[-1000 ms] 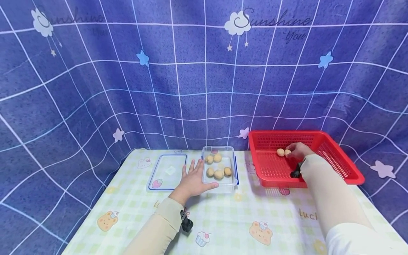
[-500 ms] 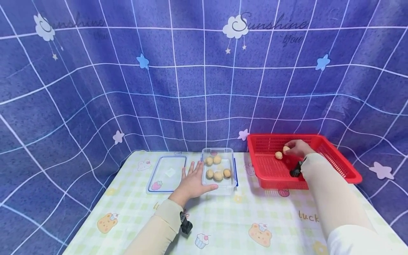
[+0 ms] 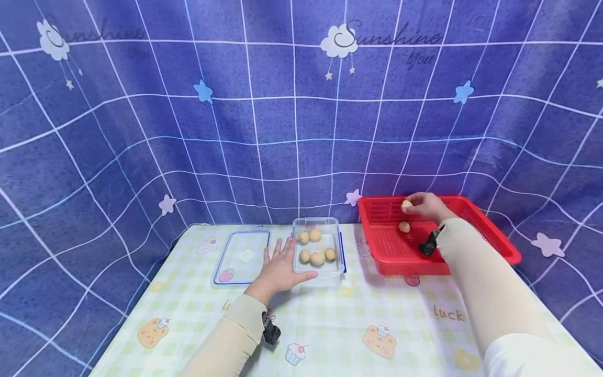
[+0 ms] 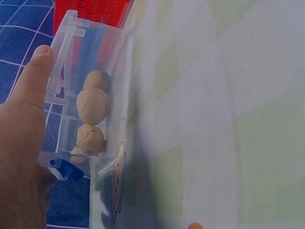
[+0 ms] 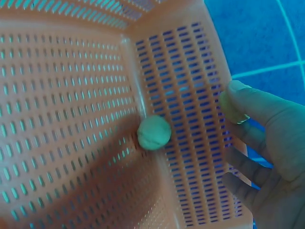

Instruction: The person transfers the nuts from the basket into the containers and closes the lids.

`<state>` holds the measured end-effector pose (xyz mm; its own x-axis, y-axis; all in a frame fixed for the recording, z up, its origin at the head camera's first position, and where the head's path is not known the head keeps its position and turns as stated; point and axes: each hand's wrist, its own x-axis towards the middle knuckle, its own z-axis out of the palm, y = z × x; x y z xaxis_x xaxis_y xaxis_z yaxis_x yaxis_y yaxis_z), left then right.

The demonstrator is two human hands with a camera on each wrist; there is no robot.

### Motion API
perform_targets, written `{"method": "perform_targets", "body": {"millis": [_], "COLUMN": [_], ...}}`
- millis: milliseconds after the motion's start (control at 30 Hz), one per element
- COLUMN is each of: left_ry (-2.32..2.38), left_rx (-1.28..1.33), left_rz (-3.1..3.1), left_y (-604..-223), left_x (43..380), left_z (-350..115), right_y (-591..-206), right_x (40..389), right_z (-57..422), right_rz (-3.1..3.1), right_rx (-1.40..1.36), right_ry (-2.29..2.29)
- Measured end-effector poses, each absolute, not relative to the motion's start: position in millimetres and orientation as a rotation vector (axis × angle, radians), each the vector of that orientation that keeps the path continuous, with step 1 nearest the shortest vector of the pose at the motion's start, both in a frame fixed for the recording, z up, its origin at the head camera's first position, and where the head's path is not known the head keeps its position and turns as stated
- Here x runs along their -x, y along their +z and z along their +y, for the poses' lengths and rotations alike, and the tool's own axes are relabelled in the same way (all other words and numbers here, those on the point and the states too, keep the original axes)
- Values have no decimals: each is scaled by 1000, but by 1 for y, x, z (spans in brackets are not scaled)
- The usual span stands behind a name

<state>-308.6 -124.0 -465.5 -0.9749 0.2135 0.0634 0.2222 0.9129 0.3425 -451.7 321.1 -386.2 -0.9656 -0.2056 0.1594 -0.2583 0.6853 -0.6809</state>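
With thumb and fingertips my right hand (image 3: 430,207) pinches a walnut (image 3: 406,206), raised near the far wall of the red basket (image 3: 410,268). Another walnut (image 3: 404,226) lies on the basket floor, by the wall in the right wrist view. My left hand (image 3: 279,273) is spread with straight fingers along the left side of a clear plastic container (image 3: 335,268), its thumb extended across the near side. Several walnuts (image 3: 317,258) sit inside in two rows, and they show through the wall in the left wrist view.
A clear lid (image 3: 245,271) with a blue seal lies left of the container. A blue clasp (image 3: 343,253) hangs on the container's right side. The checked tablecloth (image 3: 339,324) covers the table, and a blue grid curtain (image 3: 264,120) hangs behind and at the sides.
My right hand has picked one of the two walnuts off the basket floor and raised it up and left toward the far rim. The left hand has stayed at the container.
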Motion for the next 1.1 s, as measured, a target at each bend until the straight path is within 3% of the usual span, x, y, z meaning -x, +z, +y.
{"method": "perform_targets", "body": {"millis": [1100], "left_ry": [-561], "left_rx": [363], "left_rz": [-3050], "left_y": [-464], "left_x": [308], "left_z": [-124], "right_y": [-357], "right_x": [432], "right_z": [226], "right_rz": [-2760], "right_rx": [-501], "right_ry": [1270]}}
